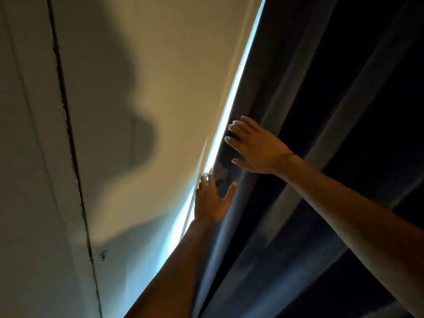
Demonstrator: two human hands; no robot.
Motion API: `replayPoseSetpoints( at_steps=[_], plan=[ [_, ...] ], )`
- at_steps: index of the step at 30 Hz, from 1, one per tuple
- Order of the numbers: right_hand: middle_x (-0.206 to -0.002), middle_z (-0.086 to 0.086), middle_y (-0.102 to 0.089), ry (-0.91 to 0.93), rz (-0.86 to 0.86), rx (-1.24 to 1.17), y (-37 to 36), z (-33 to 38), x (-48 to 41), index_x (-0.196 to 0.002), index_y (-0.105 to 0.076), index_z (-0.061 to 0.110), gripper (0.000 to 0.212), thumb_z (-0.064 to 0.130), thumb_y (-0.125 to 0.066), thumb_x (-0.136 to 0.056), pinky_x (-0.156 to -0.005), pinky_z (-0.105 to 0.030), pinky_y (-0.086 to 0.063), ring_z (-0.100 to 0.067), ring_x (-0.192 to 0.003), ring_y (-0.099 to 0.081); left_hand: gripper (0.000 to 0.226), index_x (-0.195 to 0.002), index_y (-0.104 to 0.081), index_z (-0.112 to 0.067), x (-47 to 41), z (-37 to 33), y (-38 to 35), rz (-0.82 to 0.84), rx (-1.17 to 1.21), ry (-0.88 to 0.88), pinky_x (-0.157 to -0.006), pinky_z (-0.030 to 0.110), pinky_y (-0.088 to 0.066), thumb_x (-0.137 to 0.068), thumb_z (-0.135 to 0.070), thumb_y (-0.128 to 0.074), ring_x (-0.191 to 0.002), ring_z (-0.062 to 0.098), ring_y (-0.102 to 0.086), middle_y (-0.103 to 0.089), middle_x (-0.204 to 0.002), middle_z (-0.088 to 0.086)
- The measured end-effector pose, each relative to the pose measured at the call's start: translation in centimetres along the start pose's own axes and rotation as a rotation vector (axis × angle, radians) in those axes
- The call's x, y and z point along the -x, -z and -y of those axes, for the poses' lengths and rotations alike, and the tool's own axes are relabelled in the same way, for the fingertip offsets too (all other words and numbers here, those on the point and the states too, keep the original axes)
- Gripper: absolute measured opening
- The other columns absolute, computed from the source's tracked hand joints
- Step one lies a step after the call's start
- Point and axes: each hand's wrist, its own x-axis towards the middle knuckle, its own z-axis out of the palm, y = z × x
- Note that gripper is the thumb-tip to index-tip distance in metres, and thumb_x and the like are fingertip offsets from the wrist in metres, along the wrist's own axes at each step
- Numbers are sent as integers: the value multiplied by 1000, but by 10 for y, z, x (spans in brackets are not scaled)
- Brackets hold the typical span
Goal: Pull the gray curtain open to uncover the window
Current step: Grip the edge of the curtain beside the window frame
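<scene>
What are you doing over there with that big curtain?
A person has both bare hands at the edge of a heavy gray fabric curtain, about to pull it open. The left hand is at the curtain's edge, fingers reaching around it, and the right hand lies spread on the folds just above. Only a thin bright strip of daylight shows between the curtain and the pale wall, so the window is almost fully covered.

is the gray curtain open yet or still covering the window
Almost fully shut. The gray curtain leaves only a thin bright strip of daylight along its edge, where both hands rest.
</scene>
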Motion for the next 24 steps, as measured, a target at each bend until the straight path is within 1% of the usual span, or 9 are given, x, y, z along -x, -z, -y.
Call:
replayPoseSetpoints(
  at_steps=[4,7,10,11,13,16,19,21,24],
  plan=[
    [-157,-22,-36,-1,73,43,-14,-10,-8,-146,-46,12,81,63,-61,-85,-124,-51,-11,-38,-149,-25,107,-152,-23,-18,-7,16,-13,36,0,-15,-113,44,-34,-72,-86,-48,-139,24,-37,-39,-153,5],
    [-165,-22,-14,31,150,43,-26,-18,-15,-155,-31,18,97,72,-59,-80,-124,-52,-1,-38,-153,-5,118,-148,-30,-19,-17,22,-21,88,27,-12,-107,42,-40,-58,-92,-56,-128,20,-44,-46,-143,0],
    [-166,-21,2,48,230,72,-29,-27,-17,-159,-17,22,116,83,-58,-70,-122,-51,9,-36,-153,9,104,-126,-45,-24,-25,22,-28,93,52,-50,-90,39,-49,-50,-92,-64,-102,15,-51,-54,-117,-5],
    [-166,-22,3,58,255,82,-31,-30,-16,-159,-14,22,121,86,-58,-66,-122,-51,10,-36,-153,10,98,-119,-47,-24,-27,20,-31,85,49,-73,-85,38,-49,-49,-91,-66,-95,13,-51,-54,-111,-6],
    [-165,-25,-6,87,289,106,-34,-34,-14,-159,-13,22,129,88,-61,-59,-123,-53,8,-37,-153,6,96,-114,-49,-22,-31,17,-43,84,47,-108,-80,39,-49,-48,-89,-69,-89,14,-51,-55,-106,-5],
    [-160,-30,-20,110,298,147,-39,-44,-9,-159,-18,21,139,89,-66,-47,-124,-55,1,-38,-153,-4,109,-126,-43,-21,-27,10,-59,140,94,-84,-88,40,-48,-45,-87,-71,-102,18,-53,-55,-118,-2],
    [-161,-31,-14,141,372,195,-44,-49,-7,-159,-13,21,146,91,-66,-43,-123,-56,4,-39,-153,2,130,-144,-29,-19,-24,7,-75,147,118,-60,-103,41,-40,-42,-91,-66,-125,23,-46,-45,-141,1],
    [-162,-30,-11,150,420,215,-47,-49,-8,-160,-7,22,148,90,-67,-43,-122,-58,6,-39,-152,8,139,-150,-20,-16,-27,3,-83,155,117,-39,-108,45,-36,-43,-91,-65,-133,25,-40,-36,-149,3],
    [-162,-28,-10,160,461,261,-50,-49,-10,-159,-1,22,147,84,-72,-46,-122,-59,5,-40,-152,9,136,-152,-16,-13,-33,-3,-89,152,106,-4,-110,48,-34,-47,-82,-69,-136,27,-34,-30,-152,6]
  ],
)
